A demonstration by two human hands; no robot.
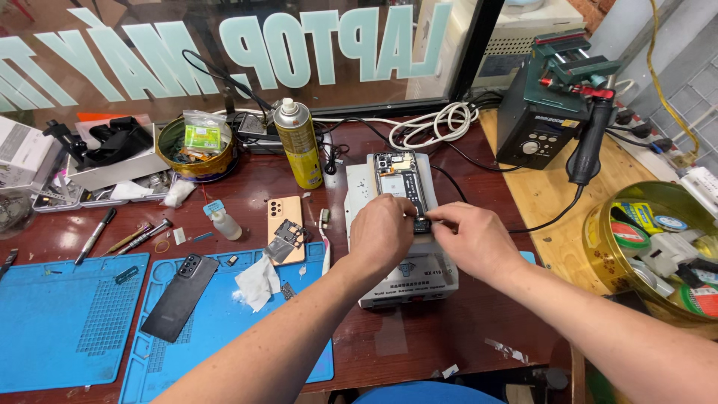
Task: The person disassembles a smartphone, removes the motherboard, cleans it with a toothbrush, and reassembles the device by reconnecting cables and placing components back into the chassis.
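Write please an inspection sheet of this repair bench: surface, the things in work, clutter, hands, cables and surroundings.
Surface: dark red-brown table, two blue mats at the left.
Job's things: opened phone, insides showing, lies on a grey-white machine.
Clutter: yellow spray can, black phone back, peach phone cover, tissue, small tools, round tins of parts.
Hands: left hand and right hand both pinch at the phone's lower end; what they grip is hidden.
Cables: white coil, black leads behind the machine.
Surroundings: glass pane with lettering, soldering station at the right.
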